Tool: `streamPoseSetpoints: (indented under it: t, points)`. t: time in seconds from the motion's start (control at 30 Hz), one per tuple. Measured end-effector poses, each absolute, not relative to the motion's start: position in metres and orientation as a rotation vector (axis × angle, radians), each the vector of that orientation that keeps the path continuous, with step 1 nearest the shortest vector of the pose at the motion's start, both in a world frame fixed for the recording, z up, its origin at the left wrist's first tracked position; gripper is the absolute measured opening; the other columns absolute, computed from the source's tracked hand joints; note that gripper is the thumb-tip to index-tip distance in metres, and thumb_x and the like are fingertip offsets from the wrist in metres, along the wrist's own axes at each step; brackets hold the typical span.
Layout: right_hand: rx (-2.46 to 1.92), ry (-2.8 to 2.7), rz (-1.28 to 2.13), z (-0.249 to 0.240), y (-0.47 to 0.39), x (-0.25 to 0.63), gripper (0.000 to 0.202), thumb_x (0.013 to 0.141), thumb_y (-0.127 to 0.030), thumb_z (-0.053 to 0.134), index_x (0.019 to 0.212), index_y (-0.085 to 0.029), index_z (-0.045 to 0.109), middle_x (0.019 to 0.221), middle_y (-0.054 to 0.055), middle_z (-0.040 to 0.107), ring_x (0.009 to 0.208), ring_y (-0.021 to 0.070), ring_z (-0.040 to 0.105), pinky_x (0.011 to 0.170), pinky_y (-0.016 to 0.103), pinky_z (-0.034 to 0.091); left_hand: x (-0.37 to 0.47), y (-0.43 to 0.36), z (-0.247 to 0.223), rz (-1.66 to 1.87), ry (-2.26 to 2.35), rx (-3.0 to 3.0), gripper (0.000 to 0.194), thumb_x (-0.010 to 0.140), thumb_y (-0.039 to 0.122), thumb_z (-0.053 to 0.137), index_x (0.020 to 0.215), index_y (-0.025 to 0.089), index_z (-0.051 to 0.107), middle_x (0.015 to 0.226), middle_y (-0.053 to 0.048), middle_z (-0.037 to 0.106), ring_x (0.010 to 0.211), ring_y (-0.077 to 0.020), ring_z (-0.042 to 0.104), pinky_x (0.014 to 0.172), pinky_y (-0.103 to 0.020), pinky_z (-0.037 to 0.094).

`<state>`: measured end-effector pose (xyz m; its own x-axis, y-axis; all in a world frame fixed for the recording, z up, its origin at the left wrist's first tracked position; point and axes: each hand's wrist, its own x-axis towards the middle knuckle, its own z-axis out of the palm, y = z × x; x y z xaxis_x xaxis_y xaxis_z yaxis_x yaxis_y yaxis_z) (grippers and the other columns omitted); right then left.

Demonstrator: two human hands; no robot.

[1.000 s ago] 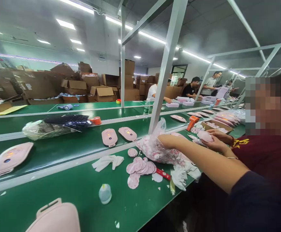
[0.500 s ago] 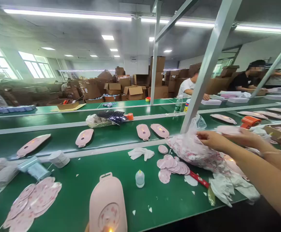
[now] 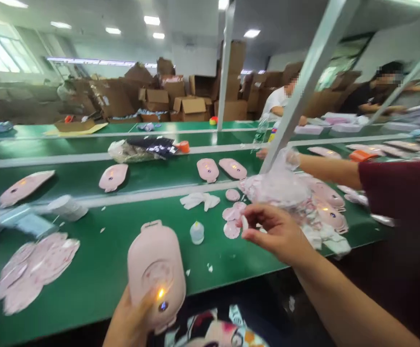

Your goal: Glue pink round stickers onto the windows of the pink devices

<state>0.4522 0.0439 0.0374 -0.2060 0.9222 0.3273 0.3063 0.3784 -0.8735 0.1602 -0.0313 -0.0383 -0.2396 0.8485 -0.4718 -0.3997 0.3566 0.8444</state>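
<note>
At the near edge of the bench [image 3: 101, 265], the left hand [image 3: 128, 311] is clamped on a pink device [image 3: 157, 253], its thumb laid across the lower front near a glowing light. The device is raised toward the person, its face up, with a round recess showing a patterned surface. To the right, the right hand [image 3: 278, 233] pinches a small pale piece [image 3: 245, 223] between thumb and fingers, well apart from the device; seen nearly edge-on and a little blurred, its exact shape cannot be told.

The step in hand seems to be handling this piece while the left hand steadies the device. Bringing the two together would call for a firm left grip, and for turning the piece so its face, not its edge, meets the device.

Beyond the device, to its right, stands a small bottle [image 3: 197, 233]; loose pink discs [image 3: 232, 230] lie just left of the right hand, and more patterned discs [image 3: 38, 274] overlap at the left. Farther right, a co-worker's sleeve [image 3: 385, 178] reaches in behind a clear bag [image 3: 285, 185]. Farther still, two pink units [image 3: 207, 170] lie side by side, with cardboard boxes [image 3: 191, 110] stacked at the far side.
</note>
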Motion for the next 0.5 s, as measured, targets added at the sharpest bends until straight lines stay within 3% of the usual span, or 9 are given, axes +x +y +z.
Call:
streamPoseSetpoints:
  t: [0.1,0.2,0.3,0.5]
  points:
    - [-0.937,-1.871,0.929,0.03,0.015,0.407,0.037,0.081,-0.041,0.071,0.102,-0.013,0.06,0.084,0.003,0.066,0.073,0.0051,0.062,0.068,0.015,0.052,0.17,-0.037,-0.027,1.309,1.27,0.465,0.074,0.054,0.034,0.092,0.114,0.012,0.055,0.095,-0.01,0.073,0.082,-0.0226,0.068,0.07,-0.028,0.059]
    - [-0.86,-2.095,0.586,0.022,0.002,0.38,0.027,0.085,-0.037,0.069,0.098,-0.015,0.063,0.08,0.0,0.063,0.072,0.0045,0.058,0.066,0.016,0.046,0.173,-0.044,-0.031,1.297,1.197,0.476,0.061,0.061,0.034,0.088,0.109,0.013,0.057,0.101,-0.012,0.071,0.085,-0.0213,0.068,0.073,-0.028,0.058]
    - [-0.765,-2.203,0.304,0.013,-0.002,0.36,0.025,0.089,-0.037,0.065,0.099,-0.015,0.062,0.082,0.001,0.061,0.077,0.0079,0.054,0.071,0.021,0.043,0.176,-0.053,-0.04,1.292,1.079,0.478,0.056,0.07,0.036,0.084,0.113,0.015,0.056,0.107,-0.011,0.07,0.092,-0.0211,0.067,0.08,-0.03,0.055]
    - [-0.773,-2.279,0.252,0.003,-0.001,0.338,0.019,0.088,-0.028,0.064,0.102,-0.015,0.065,0.087,0.003,0.057,0.082,0.01,0.051,0.073,0.023,0.044,0.184,-0.065,-0.049,1.316,0.867,0.537,0.049,0.086,0.05,0.064,0.121,0.017,0.056,0.122,-0.011,0.063,0.112,-0.0237,0.06,0.096,-0.034,0.049]
